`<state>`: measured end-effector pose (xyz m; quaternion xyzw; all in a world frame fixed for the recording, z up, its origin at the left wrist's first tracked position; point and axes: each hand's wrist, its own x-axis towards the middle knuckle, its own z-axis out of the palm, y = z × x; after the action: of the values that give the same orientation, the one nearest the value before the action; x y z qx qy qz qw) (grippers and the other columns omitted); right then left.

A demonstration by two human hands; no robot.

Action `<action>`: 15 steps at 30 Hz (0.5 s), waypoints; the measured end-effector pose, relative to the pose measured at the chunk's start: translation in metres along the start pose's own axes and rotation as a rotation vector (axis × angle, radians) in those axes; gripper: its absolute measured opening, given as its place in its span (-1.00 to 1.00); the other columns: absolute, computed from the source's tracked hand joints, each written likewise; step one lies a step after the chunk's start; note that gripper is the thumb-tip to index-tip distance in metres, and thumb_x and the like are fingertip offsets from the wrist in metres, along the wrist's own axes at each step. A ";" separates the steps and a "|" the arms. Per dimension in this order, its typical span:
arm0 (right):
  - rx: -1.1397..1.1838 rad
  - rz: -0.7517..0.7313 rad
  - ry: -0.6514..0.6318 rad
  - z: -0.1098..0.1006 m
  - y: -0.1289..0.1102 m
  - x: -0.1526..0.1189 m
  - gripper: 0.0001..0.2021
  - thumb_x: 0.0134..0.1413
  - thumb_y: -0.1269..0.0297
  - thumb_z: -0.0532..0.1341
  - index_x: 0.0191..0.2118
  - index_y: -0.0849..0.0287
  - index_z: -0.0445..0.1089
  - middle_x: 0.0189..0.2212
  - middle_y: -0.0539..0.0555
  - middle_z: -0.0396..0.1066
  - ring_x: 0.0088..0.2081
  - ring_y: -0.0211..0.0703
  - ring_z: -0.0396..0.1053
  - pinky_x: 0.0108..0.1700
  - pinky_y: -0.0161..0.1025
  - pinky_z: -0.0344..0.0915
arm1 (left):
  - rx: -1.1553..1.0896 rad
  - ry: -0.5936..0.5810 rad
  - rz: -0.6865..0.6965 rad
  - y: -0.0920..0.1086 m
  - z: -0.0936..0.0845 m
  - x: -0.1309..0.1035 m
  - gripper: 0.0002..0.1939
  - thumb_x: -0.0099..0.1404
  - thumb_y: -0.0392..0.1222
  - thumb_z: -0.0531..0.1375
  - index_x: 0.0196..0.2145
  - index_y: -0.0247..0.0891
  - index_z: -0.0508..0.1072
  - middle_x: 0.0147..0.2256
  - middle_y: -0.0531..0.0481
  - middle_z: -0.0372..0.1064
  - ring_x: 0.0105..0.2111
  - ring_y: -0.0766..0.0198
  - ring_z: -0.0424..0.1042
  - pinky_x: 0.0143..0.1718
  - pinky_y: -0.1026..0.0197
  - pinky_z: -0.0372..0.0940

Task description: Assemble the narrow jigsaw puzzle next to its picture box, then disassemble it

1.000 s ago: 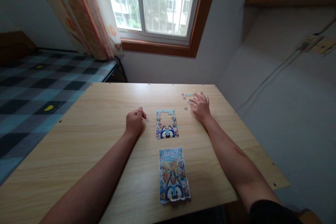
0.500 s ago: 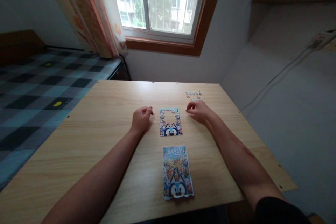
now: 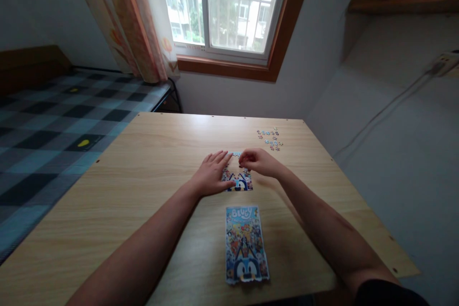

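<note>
Across the middle of the frame stretches a pale wooden table (image 3: pixel 143 172), its grain running sideways and small dark holes dotting its edges. The puzzle (image 3: pixel 239 184) lies near the centre, a gap of bare wood inside its border. The left hand (image 3: pixel 212 175) is spread flat over the puzzle's left side — fingers apart — while the right hand (image 3: pixel 255 161) bends over the right side, thumb and fingertips together; whether a piece is between them, I cannot tell. Loose pieces (image 3: pixel 273 143) are scattered beyond the right hand, and a colourful packet (image 3: pixel 245 246) lies nearer the viewer. At left is a bed (image 3: pixel 89 110) with a checked cover, below a patterned orange curtain (image 3: pixel 131 19). A barred window (image 3: pixel 236 9) in a brown frame fills the upper middle; at upper right are a wooden shelf (image 3: pixel 405 2) and — lower down — a wall socket (image 3: pixel 446 63) with a cable (image 3: pixel 389 104).
</note>
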<state>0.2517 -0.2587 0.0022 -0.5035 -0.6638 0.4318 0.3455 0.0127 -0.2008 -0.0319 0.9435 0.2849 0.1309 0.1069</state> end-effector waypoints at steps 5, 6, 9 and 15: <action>0.032 0.115 -0.017 0.016 0.011 0.003 -0.83 0.03 0.34 0.35 -0.21 0.21 0.46 -0.42 0.04 0.54 -0.37 -0.21 0.48 -0.32 -0.31 0.35 | 0.017 -0.012 -0.007 0.000 0.002 0.000 0.01 0.19 0.34 0.24 0.43 -0.17 0.04 0.39 -0.25 0.05 0.39 -0.15 0.02 0.38 -0.18 -0.11; 0.015 0.122 -0.004 0.018 0.012 0.002 -0.84 0.02 0.36 0.35 -0.23 0.21 0.47 -0.41 0.05 0.55 -0.37 -0.21 0.48 -0.31 -0.30 0.35 | 0.019 -0.013 -0.010 0.000 0.003 0.000 0.01 0.18 0.34 0.24 0.43 -0.17 0.05 0.39 -0.25 0.05 0.39 -0.15 0.03 0.38 -0.18 -0.12; -0.090 0.098 0.031 0.023 0.012 0.002 -0.93 -0.01 0.38 0.35 -0.34 0.22 0.52 -0.39 0.06 0.55 -0.35 -0.21 0.47 -0.28 -0.31 0.35 | 0.026 -0.027 -0.016 0.001 0.002 0.000 0.01 0.18 0.35 0.24 0.43 -0.18 0.05 0.40 -0.25 0.04 0.39 -0.15 0.02 0.38 -0.19 -0.12; -0.183 0.128 0.073 0.027 0.009 0.000 -0.90 -0.03 0.35 0.37 -0.34 0.22 0.60 -0.40 0.05 0.56 -0.36 -0.23 0.44 -0.28 -0.32 0.30 | 0.046 -0.050 -0.027 0.005 -0.002 0.000 0.00 0.20 0.35 0.23 0.42 -0.18 0.04 0.40 -0.22 0.04 0.40 -0.12 0.00 0.39 -0.18 -0.11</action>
<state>0.2306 -0.2634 -0.0169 -0.5897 -0.6539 0.3719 0.2939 0.0146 -0.2043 -0.0285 0.9449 0.2976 0.0992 0.0939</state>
